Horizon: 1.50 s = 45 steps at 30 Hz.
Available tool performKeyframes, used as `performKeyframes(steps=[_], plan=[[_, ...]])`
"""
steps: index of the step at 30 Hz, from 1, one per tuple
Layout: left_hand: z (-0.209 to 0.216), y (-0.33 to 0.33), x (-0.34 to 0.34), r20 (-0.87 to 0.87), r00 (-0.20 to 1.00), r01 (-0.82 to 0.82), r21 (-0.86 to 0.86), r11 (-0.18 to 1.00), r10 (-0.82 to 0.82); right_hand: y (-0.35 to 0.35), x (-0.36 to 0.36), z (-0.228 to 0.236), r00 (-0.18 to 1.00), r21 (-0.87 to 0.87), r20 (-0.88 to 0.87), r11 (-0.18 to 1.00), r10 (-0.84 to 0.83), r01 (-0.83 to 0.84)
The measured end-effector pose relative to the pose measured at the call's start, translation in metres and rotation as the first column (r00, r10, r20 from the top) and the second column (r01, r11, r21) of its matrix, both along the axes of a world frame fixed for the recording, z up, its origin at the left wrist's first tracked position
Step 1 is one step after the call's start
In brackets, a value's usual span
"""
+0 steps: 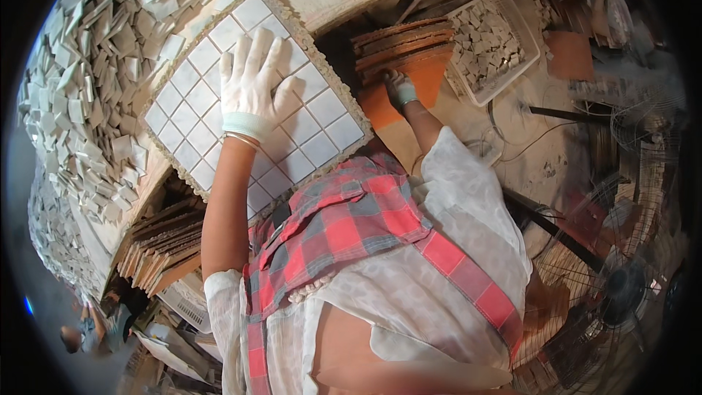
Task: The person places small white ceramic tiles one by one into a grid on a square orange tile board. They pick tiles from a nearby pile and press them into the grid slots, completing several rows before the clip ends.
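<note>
My left hand (254, 91), in a white glove with a pale green cuff, lies flat with fingers spread on a panel of square white tiles (197, 95). The panel is tilted, and its rough, grainy border shows around the tiles. Off to the right, my right hand (400, 90) wears a glove that looks dark over the fingers. Its fingers are curled at the upper edge of an orange sheet (424, 77), in front of a stack of reddish-brown sheets (402, 42). Shadow hides the exact fingertip contact.
Loose white tiles (102, 102) are heaped along the left. A pale bin (537, 51) of small tile pieces stands at the upper right. More stacked sheets (164, 245) sit under the table edge at lower left. A wire-caged fan (621, 285) stands at right.
</note>
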<state>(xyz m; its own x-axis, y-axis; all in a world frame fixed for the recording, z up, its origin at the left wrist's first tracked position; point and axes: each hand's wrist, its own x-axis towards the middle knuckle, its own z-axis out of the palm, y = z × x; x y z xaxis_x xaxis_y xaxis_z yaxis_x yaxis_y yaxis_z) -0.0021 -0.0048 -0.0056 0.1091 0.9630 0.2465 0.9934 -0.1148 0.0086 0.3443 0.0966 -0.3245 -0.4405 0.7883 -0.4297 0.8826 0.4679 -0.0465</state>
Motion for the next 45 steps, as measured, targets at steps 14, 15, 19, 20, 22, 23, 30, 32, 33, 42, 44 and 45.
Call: performKeyframes(steps=[14, 15, 19, 20, 22, 23, 30, 32, 33, 42, 44, 45], plan=[[0.006, 0.002, 0.002, 0.031, 0.999, -0.011, -0.022, 1.0, 0.012, 0.016, -0.012, 0.013, 0.95, -0.141, 0.183, 0.963, 0.254, -0.231], [0.008, 0.001, 0.002, 0.059, 0.998, 0.0, 0.003, 1.0, 0.0, 0.017, -0.011, 0.014, 0.941, -0.135, 0.187, 0.956, 0.281, -0.259], [0.013, 0.0, 0.002, 0.031, 0.999, -0.016, -0.052, 0.999, 0.018, -0.002, 0.009, -0.01, 0.983, -0.097, 0.044, 0.98, 0.18, -0.175], [0.013, 0.0, 0.002, 0.05, 0.999, 0.003, -0.002, 1.0, -0.003, -0.013, 0.017, -0.02, 0.982, -0.124, 0.046, 0.977, 0.181, -0.174], [0.012, -0.001, 0.001, 0.072, 0.997, 0.029, 0.048, 0.998, -0.033, -0.036, 0.035, -0.039, 0.971, -0.211, 0.109, 0.96, 0.211, -0.185], [0.012, -0.001, 0.001, 0.045, 0.999, 0.025, 0.033, 0.999, -0.027, -0.046, 0.048, -0.045, 0.964, -0.257, 0.138, 0.949, 0.225, -0.185], [0.002, -0.003, -0.004, 0.083, 0.996, 0.029, 0.023, 0.999, -0.031, -0.014, 0.165, 0.066, 0.987, -0.291, 0.125, 0.955, 0.097, -0.057], [0.0, -0.004, -0.007, 0.127, 0.991, 0.045, 0.05, 0.998, -0.051, 0.01, 0.176, 0.165, 0.976, -0.286, 0.174, 0.942, -0.131, 0.177], [0.0, -0.005, -0.009, 0.108, 0.992, 0.054, 0.077, 0.996, -0.062, 0.014, 0.177, 0.221, 0.982, -0.292, 0.102, 0.938, -0.162, 0.185], [0.032, -0.036, -0.001, 0.953, -0.297, 0.182, -0.003, 0.983, 0.058, -0.115, 0.088, 0.6, 0.908, 0.262, -0.416, 0.962, 0.04, 0.077], [0.044, -0.048, -0.012, 0.759, -0.634, 0.222, -0.005, 0.975, 0.148, -0.119, 0.053, 0.61, 0.84, 0.532, -0.291, 0.807, 0.458, -0.256], [0.049, -0.059, -0.02, 0.689, -0.717, 0.222, 0.083, 0.972, 0.105, -0.117, 0.037, 0.611, 0.793, 0.513, -0.332, 0.804, 0.51, -0.302]])
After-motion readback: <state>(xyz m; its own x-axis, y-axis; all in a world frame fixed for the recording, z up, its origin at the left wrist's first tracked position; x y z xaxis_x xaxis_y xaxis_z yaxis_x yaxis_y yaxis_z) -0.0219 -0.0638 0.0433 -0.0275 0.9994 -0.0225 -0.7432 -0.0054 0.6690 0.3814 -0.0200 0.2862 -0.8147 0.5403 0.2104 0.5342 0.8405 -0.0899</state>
